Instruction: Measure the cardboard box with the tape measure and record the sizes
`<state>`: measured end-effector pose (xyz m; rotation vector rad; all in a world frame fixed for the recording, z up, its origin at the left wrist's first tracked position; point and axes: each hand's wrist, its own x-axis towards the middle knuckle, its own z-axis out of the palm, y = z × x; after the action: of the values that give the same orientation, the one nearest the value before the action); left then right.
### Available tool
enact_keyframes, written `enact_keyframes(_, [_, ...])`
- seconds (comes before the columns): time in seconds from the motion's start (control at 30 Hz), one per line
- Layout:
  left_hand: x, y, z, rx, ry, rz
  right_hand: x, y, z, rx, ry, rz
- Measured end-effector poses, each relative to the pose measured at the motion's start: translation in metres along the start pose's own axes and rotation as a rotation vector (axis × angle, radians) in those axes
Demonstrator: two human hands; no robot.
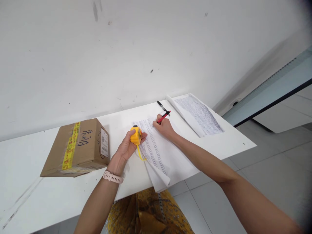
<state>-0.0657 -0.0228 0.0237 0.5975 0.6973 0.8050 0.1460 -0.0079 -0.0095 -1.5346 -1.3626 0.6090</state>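
Observation:
My left hand (125, 145) is closed around a yellow tape measure (135, 135), whose yellow wrist strap (140, 154) dangles over the paper. In my right hand (165, 127) is a red pen (163, 117), its tip end hidden by the fingers. That hand rests on the upper part of a printed sheet (156, 152) with columns of small marks. The sheet's lower corner curls up, and other white sheets lie beneath it. Just beyond the right hand lies a black marker (161, 106).
A taped cardboard box (80, 146) with handwriting and a label stands to the left on the white table (60, 195). Farther right lies another sheet covered in dense writing (198, 113). The wall (136, 58) runs along the table's back edge.

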Motion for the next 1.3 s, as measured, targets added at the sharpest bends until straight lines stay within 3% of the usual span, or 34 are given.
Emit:
enact_keyframes(0.3, [0.000, 0.000, 0.000, -0.007, -0.012, -0.002, -0.001, -0.001, 0.001, 0.004, 0.004, -0.003])
enact_keyframes(0.43, [0.000, 0.000, -0.001, -0.010, -0.025, 0.002, 0.001, 0.001, -0.001, -0.025, 0.067, -0.017])
enact_keyframes(0.53, [0.001, 0.000, -0.003, -0.013, -0.019, -0.001, 0.004, 0.007, -0.009, -0.114, 0.107, -0.197])
enact_keyframes(0.63, [0.002, -0.003, -0.006, -0.004, -0.032, 0.001, 0.007, 0.016, -0.016, -0.330, 0.025, -0.465])
enact_keyframes(0.7, [0.002, -0.005, -0.008, 0.012, -0.048, 0.015, 0.008, 0.024, -0.016, -0.482, -0.030, -0.545])
enact_keyframes(0.83, [-0.009, -0.007, -0.003, 0.044, -0.047, 0.108, 0.007, 0.031, -0.009, -0.587, 0.005, -0.582])
enact_keyframes(0.97, [-0.048, -0.009, 0.010, 0.124, -0.111, 0.311, -0.001, -0.003, -0.009, -0.438, 0.093, -0.474])
enact_keyframes(1.03, [-0.076, -0.012, 0.014, 0.214, -0.152, 0.381, -0.012, -0.038, -0.013, -0.261, -0.022, -0.372])
enact_keyframes(1.13, [-0.119, -0.017, 0.014, 0.352, -0.211, 0.421, -0.039, -0.099, -0.015, 0.041, -0.441, -0.167])
enact_keyframes(1.2, [-0.143, -0.020, 0.012, 0.434, -0.208, 0.431, -0.059, -0.134, -0.011, 0.145, -0.701, -0.113])
enact_keyframes(1.3, [-0.173, -0.023, 0.007, 0.523, -0.132, 0.451, -0.089, -0.167, -0.001, 0.166, -0.926, -0.118])
